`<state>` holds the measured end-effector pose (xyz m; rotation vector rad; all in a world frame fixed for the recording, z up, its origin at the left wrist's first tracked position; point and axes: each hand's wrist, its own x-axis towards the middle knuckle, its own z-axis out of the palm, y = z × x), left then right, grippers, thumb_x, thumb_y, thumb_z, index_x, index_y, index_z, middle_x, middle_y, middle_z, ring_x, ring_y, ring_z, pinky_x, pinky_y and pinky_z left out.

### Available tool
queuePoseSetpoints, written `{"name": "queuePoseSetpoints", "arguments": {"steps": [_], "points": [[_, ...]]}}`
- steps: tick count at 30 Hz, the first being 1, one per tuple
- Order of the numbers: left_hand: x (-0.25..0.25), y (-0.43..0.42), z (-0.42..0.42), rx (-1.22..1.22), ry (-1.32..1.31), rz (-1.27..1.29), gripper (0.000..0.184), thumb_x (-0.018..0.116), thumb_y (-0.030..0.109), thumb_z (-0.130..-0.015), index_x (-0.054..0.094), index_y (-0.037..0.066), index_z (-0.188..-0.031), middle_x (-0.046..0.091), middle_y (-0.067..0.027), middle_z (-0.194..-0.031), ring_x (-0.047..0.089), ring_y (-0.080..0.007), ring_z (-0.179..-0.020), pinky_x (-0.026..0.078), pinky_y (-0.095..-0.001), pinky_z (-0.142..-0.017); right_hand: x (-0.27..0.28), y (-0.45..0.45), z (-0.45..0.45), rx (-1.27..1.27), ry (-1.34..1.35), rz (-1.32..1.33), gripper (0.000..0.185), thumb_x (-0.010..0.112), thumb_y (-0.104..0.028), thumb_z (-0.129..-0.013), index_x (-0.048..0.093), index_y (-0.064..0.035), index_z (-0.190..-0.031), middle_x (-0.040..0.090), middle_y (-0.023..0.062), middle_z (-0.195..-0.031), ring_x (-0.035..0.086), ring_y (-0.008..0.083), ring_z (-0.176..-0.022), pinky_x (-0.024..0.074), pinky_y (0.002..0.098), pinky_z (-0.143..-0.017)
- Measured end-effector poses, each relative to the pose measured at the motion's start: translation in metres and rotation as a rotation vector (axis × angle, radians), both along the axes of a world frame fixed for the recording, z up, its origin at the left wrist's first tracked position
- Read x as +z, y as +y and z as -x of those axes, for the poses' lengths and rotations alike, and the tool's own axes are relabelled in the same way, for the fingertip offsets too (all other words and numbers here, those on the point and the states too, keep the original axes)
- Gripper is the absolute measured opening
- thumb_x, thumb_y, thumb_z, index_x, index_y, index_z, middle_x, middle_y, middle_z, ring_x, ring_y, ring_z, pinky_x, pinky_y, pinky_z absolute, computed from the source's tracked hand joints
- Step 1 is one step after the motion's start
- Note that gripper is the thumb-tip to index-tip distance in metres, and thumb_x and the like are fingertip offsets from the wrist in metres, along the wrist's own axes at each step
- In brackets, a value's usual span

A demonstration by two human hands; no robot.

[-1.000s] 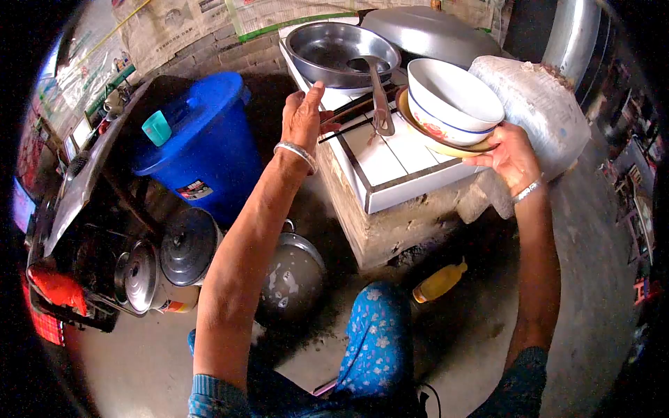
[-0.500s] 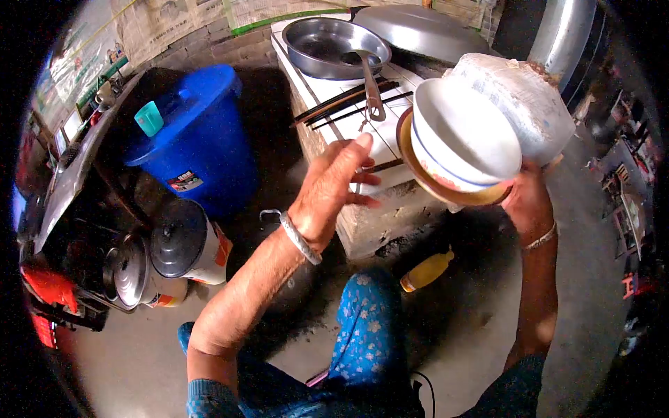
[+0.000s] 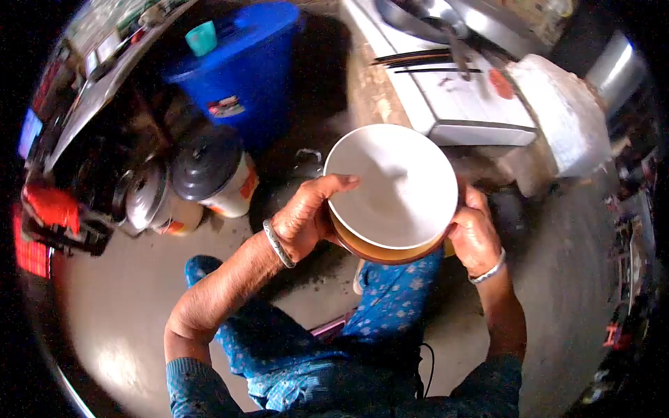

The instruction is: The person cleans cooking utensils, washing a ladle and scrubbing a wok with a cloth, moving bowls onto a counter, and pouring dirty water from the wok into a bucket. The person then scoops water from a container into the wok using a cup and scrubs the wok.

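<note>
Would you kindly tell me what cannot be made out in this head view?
Head view:
Yellow dish: inside hidden by the white bowl over it.
Left hand: most fingertips hidden behind these two.
Pan: cut off by the top edge.
Label on the blue bin: text too small and blurred.

Before me stands a white-tiled counter [image 3: 488,108] with dark edging on a rough tan base [image 3: 373,80]. Beyond its right edge rises a shiny metal pipe [image 3: 617,73]; well off its left edge, a long grey shelf [image 3: 115,95]. Grey floor [image 3: 557,279] spreads below me, catching pale glare on my left.
</note>
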<state>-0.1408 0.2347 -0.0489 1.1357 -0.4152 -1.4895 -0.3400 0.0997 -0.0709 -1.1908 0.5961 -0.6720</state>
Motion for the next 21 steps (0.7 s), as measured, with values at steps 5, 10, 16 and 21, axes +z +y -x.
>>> {"name": "queuePoseSetpoints", "arguments": {"steps": [5, 10, 16, 21], "points": [[-0.041, 0.047, -0.045, 0.247, -0.087, -0.024, 0.051, 0.06, 0.034, -0.069, 0.049, 0.004, -0.109, 0.056, -0.0118, -0.099, 0.057, -0.0242, -0.085, 0.047, -0.04, -0.074, -0.04, 0.016, -0.075, 0.153, 0.086, -0.123, 0.046, 0.049, -0.008, -0.075, 0.046, -0.0038, -0.12, 0.058, 0.0045, -0.102, 0.057, 0.0118, -0.086, 0.0494, 0.0244, -0.064], [-0.07, 0.073, -0.092, 0.447, -0.182, -0.092, 0.04, 0.053, 0.019, -0.066, 0.05, 0.004, -0.103, 0.056, -0.0108, -0.089, 0.055, -0.0222, -0.075, 0.046, -0.0334, -0.061, -0.058, 0.024, -0.142, 0.465, -0.044, -0.303, 0.048, 0.046, -0.027, -0.081, 0.042, -0.0038, -0.124, 0.055, 0.0086, -0.11, 0.056, 0.0185, -0.097, 0.0507, 0.031, -0.073], [-0.131, 0.082, -0.147, 0.589, -0.409, -0.12, 0.054, 0.054, 0.019, -0.061, 0.047, -0.003, -0.109, 0.053, -0.0108, -0.085, 0.05, -0.0212, -0.08, 0.043, -0.0333, -0.07, -0.091, 0.029, -0.219, 0.532, 0.139, 0.057, 0.056, 0.062, -0.015, -0.068, 0.044, -0.0028, -0.12, 0.054, 0.0087, -0.106, 0.05, 0.0174, -0.1, 0.0408, 0.0298, -0.084], [-0.16, 0.091, -0.174, 0.624, -0.839, 0.06, 0.041, 0.052, 0.01, -0.063, 0.044, -0.006, -0.1, 0.056, -0.0156, -0.085, 0.053, -0.024, -0.078, 0.043, -0.0335, -0.071, -0.11, 0.034, -0.261, 0.496, 0.18, 0.218, 0.056, 0.055, 0.0, -0.056, 0.046, -0.0018, -0.111, 0.054, 0.0092, -0.099, 0.049, 0.019, -0.097, 0.0389, 0.0282, -0.086]]}}
